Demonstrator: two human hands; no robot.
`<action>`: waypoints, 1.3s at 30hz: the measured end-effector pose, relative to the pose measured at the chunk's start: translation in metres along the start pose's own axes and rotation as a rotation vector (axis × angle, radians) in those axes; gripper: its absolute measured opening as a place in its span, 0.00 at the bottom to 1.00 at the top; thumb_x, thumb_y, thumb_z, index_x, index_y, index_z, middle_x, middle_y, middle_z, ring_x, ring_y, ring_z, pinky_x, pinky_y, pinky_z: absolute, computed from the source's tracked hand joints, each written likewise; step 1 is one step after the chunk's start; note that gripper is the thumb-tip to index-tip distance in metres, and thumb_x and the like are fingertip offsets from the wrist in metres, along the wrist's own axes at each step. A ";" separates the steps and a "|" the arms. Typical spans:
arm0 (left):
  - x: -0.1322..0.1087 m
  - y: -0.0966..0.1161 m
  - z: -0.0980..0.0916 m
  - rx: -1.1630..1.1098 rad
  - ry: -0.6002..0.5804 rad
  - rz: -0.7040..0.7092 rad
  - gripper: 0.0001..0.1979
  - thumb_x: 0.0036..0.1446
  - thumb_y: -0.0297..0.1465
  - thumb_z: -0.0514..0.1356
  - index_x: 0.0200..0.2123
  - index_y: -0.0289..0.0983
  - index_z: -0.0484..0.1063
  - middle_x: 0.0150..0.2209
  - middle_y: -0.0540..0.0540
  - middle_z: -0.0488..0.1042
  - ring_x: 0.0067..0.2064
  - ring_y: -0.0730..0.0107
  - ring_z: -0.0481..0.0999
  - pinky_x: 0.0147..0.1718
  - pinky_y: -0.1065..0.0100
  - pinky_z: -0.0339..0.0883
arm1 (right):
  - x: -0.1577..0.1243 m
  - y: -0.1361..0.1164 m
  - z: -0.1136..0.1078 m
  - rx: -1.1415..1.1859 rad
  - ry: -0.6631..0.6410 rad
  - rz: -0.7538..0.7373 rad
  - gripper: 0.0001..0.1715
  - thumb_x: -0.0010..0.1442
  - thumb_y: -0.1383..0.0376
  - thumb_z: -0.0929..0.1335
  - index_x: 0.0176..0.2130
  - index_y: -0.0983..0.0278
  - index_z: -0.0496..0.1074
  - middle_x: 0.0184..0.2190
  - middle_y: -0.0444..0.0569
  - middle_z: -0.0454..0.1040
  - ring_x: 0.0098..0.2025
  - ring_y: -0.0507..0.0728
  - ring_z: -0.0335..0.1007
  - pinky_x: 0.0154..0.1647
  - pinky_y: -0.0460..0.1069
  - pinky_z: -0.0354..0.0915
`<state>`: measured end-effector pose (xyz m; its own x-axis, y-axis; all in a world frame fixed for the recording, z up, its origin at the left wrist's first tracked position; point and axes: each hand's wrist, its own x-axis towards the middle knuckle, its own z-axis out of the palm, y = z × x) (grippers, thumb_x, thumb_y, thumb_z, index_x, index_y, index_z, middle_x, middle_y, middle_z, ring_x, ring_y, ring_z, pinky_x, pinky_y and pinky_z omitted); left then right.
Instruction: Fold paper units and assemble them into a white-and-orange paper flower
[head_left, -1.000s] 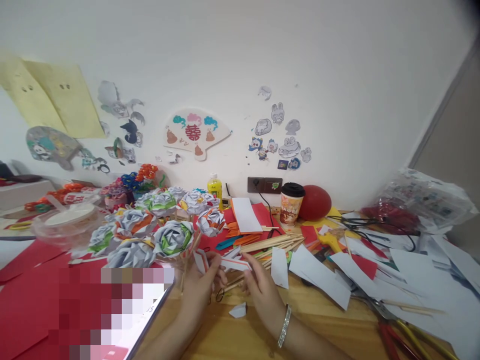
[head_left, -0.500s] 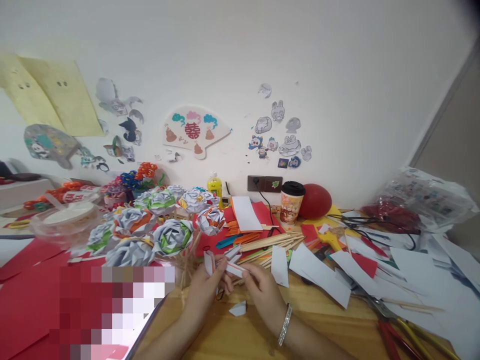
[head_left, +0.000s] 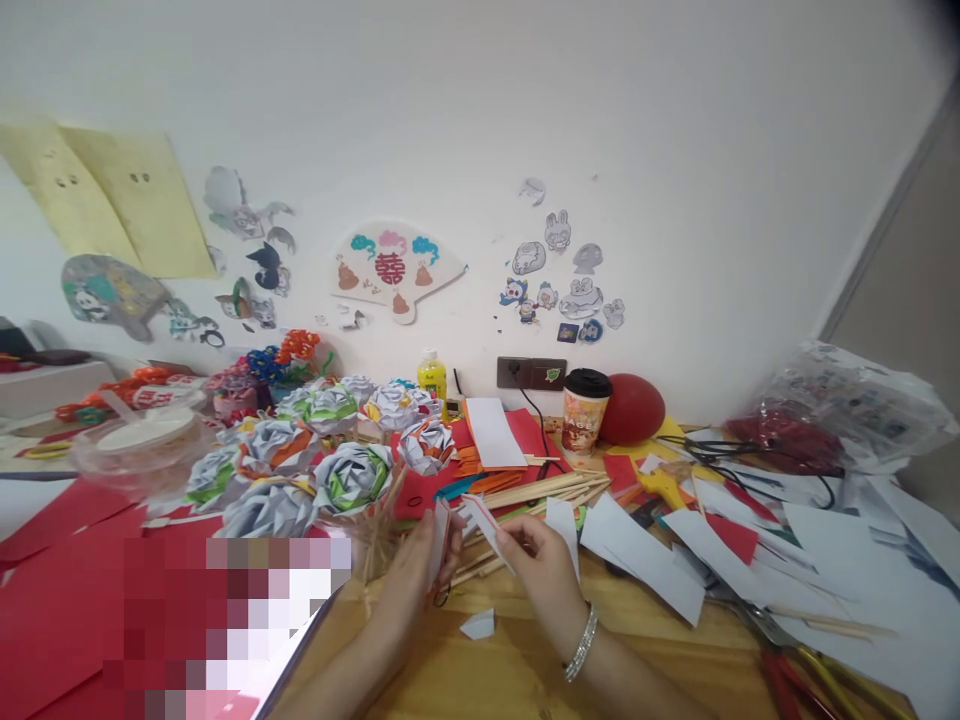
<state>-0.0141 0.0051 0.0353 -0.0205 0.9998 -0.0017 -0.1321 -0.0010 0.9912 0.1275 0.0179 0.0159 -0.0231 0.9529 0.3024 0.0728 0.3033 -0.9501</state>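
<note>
Tbl (head_left: 465, 685) under; paper (head_left: 486, 526) juts fwd frm R grip (head_left: 544, 560).

Passable on the near side of left hand (head_left: 411, 568) and right hand (head_left: 541, 560), over bare tabletop (head_left: 442, 685), interrupted by a small folded scrap (head_left: 478, 624). Narrow between the hands, taken up by gripped white paper (head_left: 440, 543). Blocked left of the left hand by paper flowers (head_left: 352, 478) and, nearer, by a lit screen (head_left: 294, 630). Obstructed beyond both hands by wooden sticks (head_left: 551, 490), with lidded cup (head_left: 583, 418) and red balloon (head_left: 635, 408) standing farther back. Cluttered right of the right hand by loose white sheets (head_left: 645, 558). Unobstructed above both hands, up to the wall (head_left: 450, 120)
</note>
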 end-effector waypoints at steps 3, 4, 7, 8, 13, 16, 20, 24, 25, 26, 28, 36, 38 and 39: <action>-0.004 -0.002 0.004 -0.026 0.043 0.045 0.22 0.45 0.51 0.56 0.25 0.37 0.67 0.18 0.54 0.65 0.19 0.75 0.61 0.17 0.73 0.55 | -0.006 -0.002 0.007 0.083 -0.029 0.017 0.11 0.51 0.60 0.65 0.25 0.66 0.69 0.22 0.46 0.71 0.27 0.54 0.65 0.30 0.47 0.61; -0.006 -0.003 0.005 -0.029 0.049 0.055 0.21 0.45 0.50 0.57 0.25 0.37 0.67 0.19 0.53 0.65 0.20 0.73 0.63 0.19 0.73 0.57 | -0.009 -0.003 0.010 0.100 -0.046 0.024 0.11 0.51 0.61 0.65 0.25 0.67 0.69 0.22 0.47 0.71 0.27 0.54 0.66 0.30 0.48 0.62; -0.012 -0.009 0.010 -0.068 0.047 0.047 0.18 0.47 0.47 0.58 0.29 0.37 0.70 0.25 0.49 0.72 0.30 0.66 0.70 0.29 0.70 0.64 | -0.016 0.000 0.018 0.086 -0.065 0.034 0.11 0.52 0.62 0.64 0.24 0.67 0.69 0.23 0.48 0.72 0.28 0.55 0.67 0.32 0.49 0.63; -0.013 -0.011 0.010 -0.096 0.039 0.038 0.18 0.47 0.46 0.59 0.32 0.37 0.71 0.28 0.47 0.74 0.34 0.63 0.72 0.33 0.68 0.65 | -0.018 0.001 0.020 0.056 -0.056 0.025 0.11 0.52 0.62 0.64 0.24 0.67 0.69 0.23 0.48 0.71 0.28 0.55 0.67 0.32 0.49 0.63; -0.013 -0.021 0.016 -0.316 -0.030 -0.061 0.21 0.47 0.46 0.59 0.37 0.36 0.70 0.39 0.42 0.74 0.44 0.58 0.71 0.46 0.62 0.62 | -0.022 0.007 0.025 -0.047 0.012 -0.006 0.08 0.53 0.64 0.64 0.26 0.66 0.69 0.26 0.49 0.71 0.31 0.57 0.68 0.34 0.50 0.63; -0.015 -0.022 0.020 -0.439 -0.099 -0.105 0.20 0.50 0.49 0.54 0.35 0.38 0.69 0.38 0.43 0.74 0.45 0.58 0.71 0.44 0.61 0.63 | -0.023 0.006 0.028 -0.061 0.077 -0.092 0.08 0.53 0.68 0.64 0.24 0.65 0.67 0.30 0.50 0.71 0.38 0.57 0.68 0.40 0.51 0.62; -0.017 -0.018 0.021 -0.461 -0.114 -0.081 0.16 0.50 0.47 0.57 0.28 0.39 0.67 0.38 0.44 0.73 0.46 0.59 0.69 0.44 0.61 0.63 | -0.026 0.003 0.033 -0.111 0.102 -0.199 0.10 0.53 0.71 0.64 0.22 0.64 0.67 0.31 0.49 0.70 0.40 0.56 0.67 0.43 0.50 0.62; -0.017 -0.016 0.018 -0.475 -0.118 -0.069 0.19 0.47 0.49 0.57 0.25 0.38 0.64 0.36 0.46 0.72 0.46 0.60 0.68 0.42 0.62 0.63 | -0.029 0.001 0.034 -0.182 0.006 -0.220 0.08 0.57 0.70 0.62 0.34 0.63 0.71 0.35 0.49 0.71 0.39 0.55 0.67 0.40 0.48 0.63; -0.017 -0.016 0.018 -0.465 -0.123 -0.064 0.19 0.48 0.49 0.57 0.25 0.38 0.64 0.35 0.46 0.72 0.45 0.60 0.68 0.41 0.62 0.63 | -0.030 0.001 0.034 -0.214 -0.006 -0.238 0.09 0.58 0.70 0.62 0.35 0.63 0.71 0.34 0.49 0.72 0.38 0.55 0.68 0.39 0.48 0.64; -0.017 -0.016 0.018 -0.451 -0.125 -0.058 0.19 0.48 0.49 0.57 0.25 0.38 0.65 0.35 0.46 0.72 0.45 0.60 0.69 0.40 0.63 0.63 | -0.030 0.001 0.033 -0.257 -0.007 -0.268 0.09 0.59 0.70 0.61 0.35 0.63 0.71 0.33 0.49 0.72 0.37 0.55 0.68 0.37 0.48 0.64; -0.018 -0.015 0.018 -0.424 -0.110 -0.043 0.16 0.46 0.46 0.60 0.26 0.38 0.66 0.35 0.47 0.73 0.44 0.60 0.69 0.39 0.64 0.63 | -0.030 0.001 0.030 -0.382 0.025 -0.369 0.10 0.59 0.70 0.61 0.33 0.64 0.71 0.31 0.49 0.72 0.35 0.55 0.67 0.35 0.48 0.64; -0.014 -0.007 0.018 -0.469 -0.087 -0.136 0.21 0.49 0.44 0.58 0.44 0.39 0.67 0.42 0.42 0.75 0.46 0.57 0.72 0.42 0.63 0.64 | -0.025 0.013 0.030 -0.952 0.158 -0.875 0.12 0.59 0.73 0.59 0.29 0.66 0.68 0.24 0.49 0.67 0.27 0.56 0.62 0.25 0.48 0.58; -0.013 -0.007 0.017 -0.491 -0.071 -0.169 0.19 0.50 0.43 0.58 0.42 0.38 0.68 0.39 0.42 0.77 0.45 0.57 0.73 0.42 0.62 0.65 | -0.026 0.015 0.032 -1.004 0.143 -0.873 0.12 0.60 0.73 0.58 0.30 0.66 0.67 0.25 0.50 0.67 0.29 0.56 0.63 0.26 0.48 0.58; -0.013 -0.007 0.017 -0.509 -0.064 -0.182 0.17 0.51 0.42 0.58 0.41 0.38 0.69 0.38 0.42 0.77 0.44 0.57 0.74 0.43 0.62 0.65 | -0.027 0.015 0.033 -1.024 0.131 -0.881 0.13 0.60 0.73 0.57 0.30 0.66 0.67 0.26 0.51 0.67 0.30 0.57 0.63 0.26 0.49 0.59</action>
<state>0.0039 -0.0077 0.0305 0.1056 0.9839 -0.1441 -0.5912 0.1786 0.7865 0.0964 -0.0033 -0.0092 -0.3564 0.4197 0.8348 0.7869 0.6165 0.0260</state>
